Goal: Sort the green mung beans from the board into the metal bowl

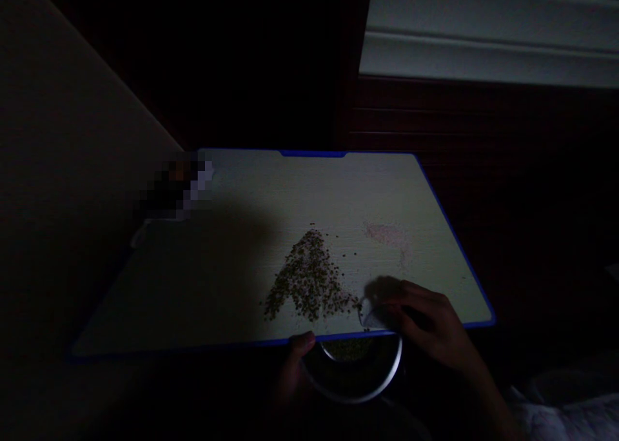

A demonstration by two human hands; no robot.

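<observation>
Dark greenish seeds or beans lie in a loose heap on a pale, blue-edged board. My right hand is low over the board's near edge, fingers closed on a small whitish, translucent piece whose kind I cannot make out; it touches the heap's right end. Just below that edge is a round metal bowl with similar seeds inside, partly hidden by the board. My left hand grips the bowl's left side, thumb up by the board's edge; its other fingers are lost in shadow.
A patch of fine pinkish grains is spread on the board's right half. A blurred-out object rests at its far left corner, against a wall. Dark wood panels stand behind. Light is very low.
</observation>
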